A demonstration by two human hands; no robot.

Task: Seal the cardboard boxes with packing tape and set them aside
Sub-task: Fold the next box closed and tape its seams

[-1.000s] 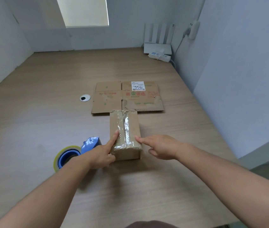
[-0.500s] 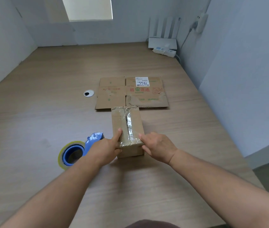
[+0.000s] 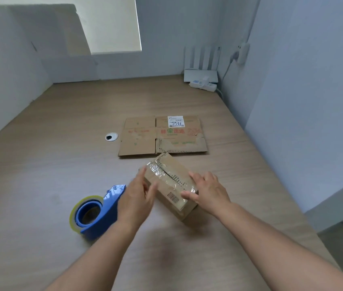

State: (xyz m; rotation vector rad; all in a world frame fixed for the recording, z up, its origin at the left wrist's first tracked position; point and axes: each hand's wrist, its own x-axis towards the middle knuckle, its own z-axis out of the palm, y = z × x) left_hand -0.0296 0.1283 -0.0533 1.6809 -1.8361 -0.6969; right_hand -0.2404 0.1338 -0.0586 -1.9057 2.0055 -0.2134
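Note:
A small brown cardboard box with clear tape along its top seam sits tilted and turned on the wooden table, a barcode showing on its near side. My left hand presses flat against the box's left side, slightly blurred. My right hand grips the box's right near corner. A blue tape dispenser with a yellowish roll lies on the table just left of my left hand, untouched.
A flattened cardboard box with a white label lies behind the small box. A round cable grommet is set in the table to its left. A white router and power strip sit at the back right corner.
The box has been turned clockwise and tipped up from lying straight. My left hand shifted to its side and my right hand to its near corner. The camera view tilted up.

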